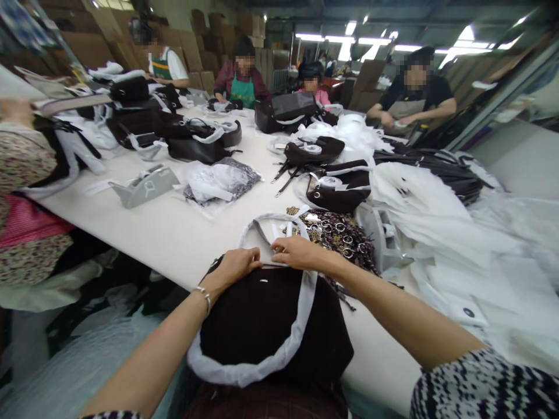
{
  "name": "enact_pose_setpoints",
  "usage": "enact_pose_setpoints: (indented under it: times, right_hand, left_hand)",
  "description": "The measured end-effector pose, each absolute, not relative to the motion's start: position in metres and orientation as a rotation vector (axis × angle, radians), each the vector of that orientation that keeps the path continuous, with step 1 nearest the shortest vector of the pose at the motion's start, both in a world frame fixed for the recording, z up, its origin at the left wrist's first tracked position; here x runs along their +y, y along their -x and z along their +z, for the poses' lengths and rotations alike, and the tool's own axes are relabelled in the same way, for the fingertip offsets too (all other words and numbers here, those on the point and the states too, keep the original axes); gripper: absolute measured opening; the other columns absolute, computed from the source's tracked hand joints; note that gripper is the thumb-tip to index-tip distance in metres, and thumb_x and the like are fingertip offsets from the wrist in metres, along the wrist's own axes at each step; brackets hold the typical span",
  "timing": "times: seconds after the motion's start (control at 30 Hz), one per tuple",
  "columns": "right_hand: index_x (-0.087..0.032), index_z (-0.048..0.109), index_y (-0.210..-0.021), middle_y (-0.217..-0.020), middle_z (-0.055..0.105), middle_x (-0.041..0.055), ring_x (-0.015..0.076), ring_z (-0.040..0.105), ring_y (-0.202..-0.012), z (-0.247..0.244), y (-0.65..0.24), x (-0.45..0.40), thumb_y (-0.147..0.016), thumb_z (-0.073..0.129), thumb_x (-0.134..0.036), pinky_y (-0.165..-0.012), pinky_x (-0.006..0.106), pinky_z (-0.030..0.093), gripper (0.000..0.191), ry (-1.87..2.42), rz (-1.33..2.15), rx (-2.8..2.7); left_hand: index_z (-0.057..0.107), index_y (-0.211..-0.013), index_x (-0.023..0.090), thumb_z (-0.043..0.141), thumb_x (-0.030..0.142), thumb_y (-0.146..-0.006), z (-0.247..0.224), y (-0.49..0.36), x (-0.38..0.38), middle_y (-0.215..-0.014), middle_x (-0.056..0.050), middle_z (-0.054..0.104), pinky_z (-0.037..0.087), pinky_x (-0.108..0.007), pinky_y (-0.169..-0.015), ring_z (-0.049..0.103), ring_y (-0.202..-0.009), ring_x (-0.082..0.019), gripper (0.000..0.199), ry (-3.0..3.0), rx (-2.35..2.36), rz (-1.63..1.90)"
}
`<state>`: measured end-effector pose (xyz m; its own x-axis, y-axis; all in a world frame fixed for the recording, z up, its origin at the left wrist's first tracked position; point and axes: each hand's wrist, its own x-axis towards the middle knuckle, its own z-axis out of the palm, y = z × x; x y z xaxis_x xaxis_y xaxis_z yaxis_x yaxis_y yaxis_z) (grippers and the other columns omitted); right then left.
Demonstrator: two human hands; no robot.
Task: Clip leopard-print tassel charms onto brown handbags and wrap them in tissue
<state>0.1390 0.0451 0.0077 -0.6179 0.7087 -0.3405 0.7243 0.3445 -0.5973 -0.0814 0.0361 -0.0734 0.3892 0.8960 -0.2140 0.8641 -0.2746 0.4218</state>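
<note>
A black handbag (271,326) rests at the table's near edge, close to my body, with its handles (253,372) wrapped in white paper. One wrapped handle hangs down the near side and the other arches over the far side. My left hand (238,265), a bracelet at its wrist, has its fingers closed on the bag's top edge. Just right of it, my right hand (299,253) is pinched at the bag's opening; what its fingertips hold is hidden. Beyond the right hand lies a pile of dark tassel charms with metal rings (340,233).
Grey tape dispensers (146,185) (382,235) stand on the white table (152,238). A plastic-wrapped bundle (222,183), more black bags (343,189) and white paper sheets (428,203) lie about. Several co-workers sit across the table; another person (26,169) is at the left.
</note>
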Motion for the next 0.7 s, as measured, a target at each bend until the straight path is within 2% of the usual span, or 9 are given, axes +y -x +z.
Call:
enact_pose_setpoints:
  times: [0.1,0.17,0.27,0.3,0.37,0.47,0.5,0.6,0.7]
  right_hand:
    - [-0.031,0.058,-0.130,-0.118,0.069,0.0011,0.0206,0.064,-0.104,0.042,-0.153,0.005,-0.073,0.077,-0.040,-0.088,0.027,0.046,0.061,-0.800,-1.500,2.540]
    - [-0.034,0.058,-0.130,-0.115,0.070,0.0000,0.0209,0.065,-0.100,0.049,-0.153,-0.033,-0.066,0.082,-0.037,-0.088,0.029,0.046,0.068,-0.535,-1.402,2.580]
    - [-0.020,0.071,-0.099,-0.081,0.073,0.0065,0.0237,0.064,-0.079,0.037,-0.144,-0.072,-0.067,0.074,-0.014,-0.083,0.038,0.045,0.033,-0.578,-0.842,2.713]
    - [-0.019,0.071,-0.089,-0.072,0.070,0.0050,0.0217,0.062,-0.070,0.033,-0.143,-0.073,-0.068,0.071,-0.012,-0.077,0.037,0.046,0.022,-0.597,-0.809,2.680]
    - [-0.020,0.069,-0.084,-0.066,0.066,-0.0002,0.0160,0.058,-0.061,0.032,-0.146,-0.054,-0.074,0.071,-0.021,-0.065,0.029,0.045,0.010,-0.642,-1.105,2.594]
    - [-0.018,0.066,-0.095,-0.077,0.068,0.0006,0.0140,0.060,-0.069,0.045,-0.169,0.009,-0.086,0.061,-0.040,-0.066,0.025,0.046,0.025,-1.240,-1.557,2.675]
    - [-0.016,0.065,-0.103,-0.087,0.069,0.0036,0.0155,0.062,-0.078,0.050,-0.179,0.031,-0.089,0.056,-0.041,-0.074,0.027,0.047,0.029,-1.601,-1.536,2.765]
    - [-0.014,0.053,-0.128,-0.121,0.062,0.0124,0.0223,0.060,-0.102,0.056,-0.210,0.075,-0.081,0.066,-0.034,-0.092,0.038,0.046,0.053,-2.568,-1.038,2.775]
    - [-0.015,0.052,-0.131,-0.124,0.061,0.0132,0.0229,0.061,-0.103,0.051,-0.236,0.072,-0.080,0.067,-0.034,-0.095,0.041,0.046,0.057,-2.658,-0.999,2.703]
  left_hand:
    - [0.064,-0.085,0.024,0.060,0.040,-0.083,-0.080,0.080,0.036,-0.076,-0.004,0.069,0.039,-0.028,-0.068,0.064,-0.075,-0.023,0.017,-2.167,1.481,0.100]
    - [0.065,-0.082,0.023,0.061,0.040,-0.081,-0.080,0.080,0.038,-0.074,-0.004,0.068,0.040,-0.028,-0.068,0.063,-0.073,-0.023,0.017,-2.152,1.459,0.126]
    - [0.066,-0.084,0.022,0.060,0.040,-0.081,-0.076,0.082,0.044,-0.073,-0.002,0.068,0.042,-0.027,-0.067,0.063,-0.070,-0.021,0.020,-2.120,1.414,0.174]
    - [0.066,-0.088,0.021,0.058,0.041,-0.082,-0.072,0.085,0.046,-0.076,-0.002,0.068,0.044,-0.027,-0.068,0.063,-0.072,-0.020,0.023,-2.106,1.398,0.214]
    - [0.064,-0.097,0.018,0.054,0.043,-0.084,-0.062,0.095,0.050,-0.087,-0.004,0.070,0.047,-0.027,-0.075,0.064,-0.080,-0.019,0.030,-2.025,1.385,0.411]
    - [0.061,-0.105,0.016,0.056,0.046,-0.084,-0.039,0.121,0.055,-0.100,-0.006,0.068,0.049,-0.029,-0.085,0.064,-0.092,-0.019,0.037,-1.745,1.469,0.964]
    - [0.060,-0.106,0.016,0.057,0.046,-0.084,-0.031,0.129,0.054,-0.101,-0.006,0.067,0.050,-0.030,-0.086,0.064,-0.093,-0.019,0.037,-1.634,1.516,1.165]
    - [0.060,-0.106,0.018,0.057,0.046,-0.085,-0.011,0.144,0.043,-0.097,-0.004,0.067,0.052,-0.032,-0.085,0.065,-0.090,-0.019,0.035,-1.401,1.673,1.582]
    - [0.062,-0.101,0.020,0.057,0.044,-0.087,0.000,0.128,0.018,-0.089,-0.002,0.068,0.051,-0.032,-0.085,0.066,-0.086,-0.019,0.028,-1.500,1.703,1.501]
